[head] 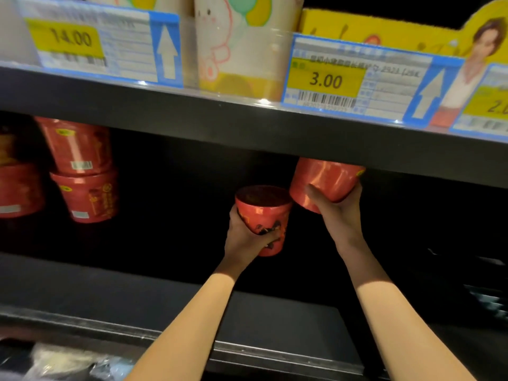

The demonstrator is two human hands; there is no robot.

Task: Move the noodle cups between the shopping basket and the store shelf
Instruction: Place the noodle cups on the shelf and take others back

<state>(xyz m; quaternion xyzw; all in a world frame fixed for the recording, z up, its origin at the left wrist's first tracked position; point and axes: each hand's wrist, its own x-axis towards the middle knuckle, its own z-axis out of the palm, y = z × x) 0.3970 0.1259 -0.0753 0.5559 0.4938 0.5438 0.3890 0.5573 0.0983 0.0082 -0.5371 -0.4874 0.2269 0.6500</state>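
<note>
- Both hands reach into the dark shelf bay, each wrapped round a red noodle cup: the left hand grips the lower cup round its side wall, and the right hand cradles the upper cup from beneath, thumb laid on its wall.
- Lower cup: near upright, long axis roughly vertical, wide lidded top up and leaning slightly toward the camera.
- Upper cup: tilted, narrow base pointing down-left, its top hidden behind the edge of the upper shelf.
- Both cups hang above the shelf floor, almost touching each other.
- Stacked cups sit well to the left, nearer the left hand.
- No basket is clearly visible.
</note>
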